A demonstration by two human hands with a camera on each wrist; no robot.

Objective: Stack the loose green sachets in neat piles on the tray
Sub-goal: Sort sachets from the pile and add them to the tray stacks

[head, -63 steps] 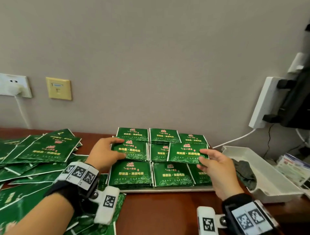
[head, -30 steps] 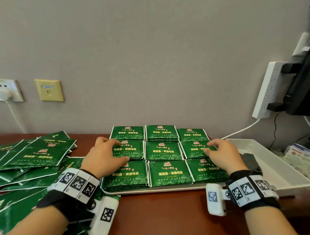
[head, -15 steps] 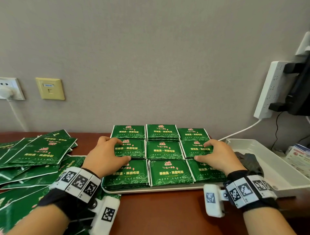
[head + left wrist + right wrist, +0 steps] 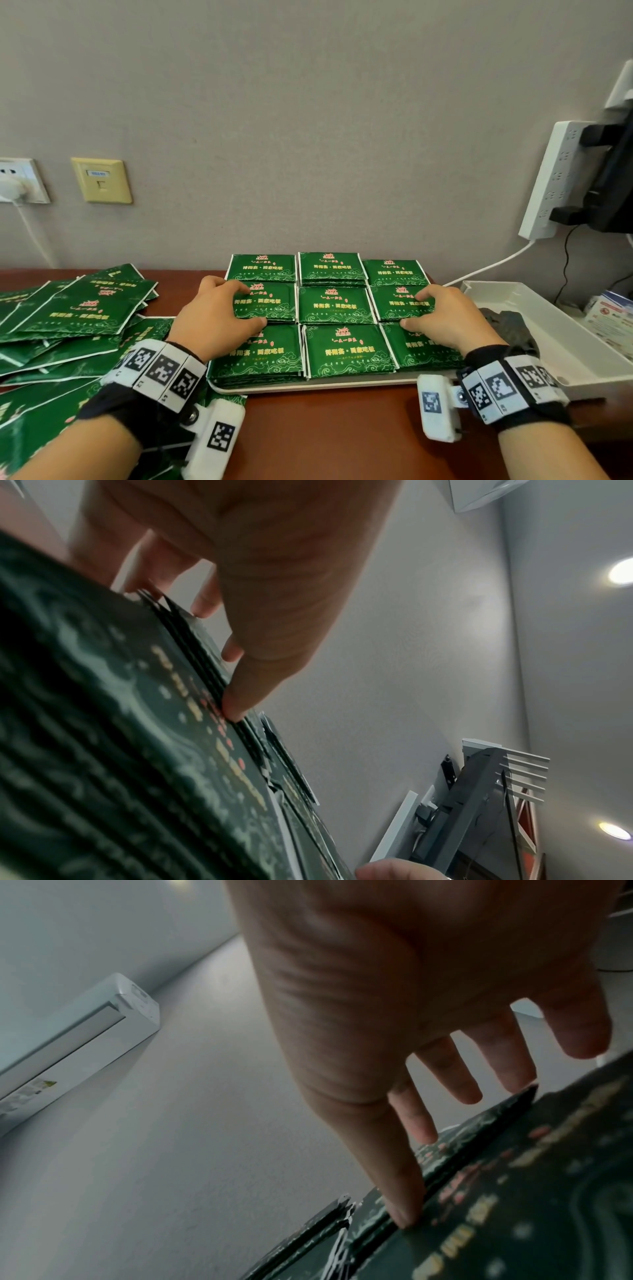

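1. Squaring up the middle row of sachet piles [image 4: 334, 305] on the tray [image 4: 318, 384], lower centre of the head view, nine piles in a three-by-three grid.
2. Left hand [image 4: 214, 317] curled round the middle-left pile [image 4: 270, 301]: thumb against its near edge, fingers over the far edge, a clamping grip across the whole stack rather than one sachet.
3. Right hand [image 4: 447, 320] mirrored on the middle-right pile [image 4: 399, 303], thumb at the near edge, fingers bent over the top and far side.
4. Held this way, most likely, to press loose edges flush and nudge both piles inward against the centre one.
5. Seen from the left wrist, thumb tip [image 4: 236, 704] pushed into the layered edges of the stack; from the right wrist, thumb tip [image 4: 404, 1213] set in the seam between two piles.
6. Flat square packets, glossy dark green foil with gold lettering and pale swirls, thin white borders; slippery, likely to slide if pushed hard.
7. Many loose sachets [image 4: 85, 308] fanned out at left of frame on the reddish-brown counter [image 4: 335, 435], not yet stacked.
8. White plastic bin [image 4: 548, 308] at right, just beside the tray.
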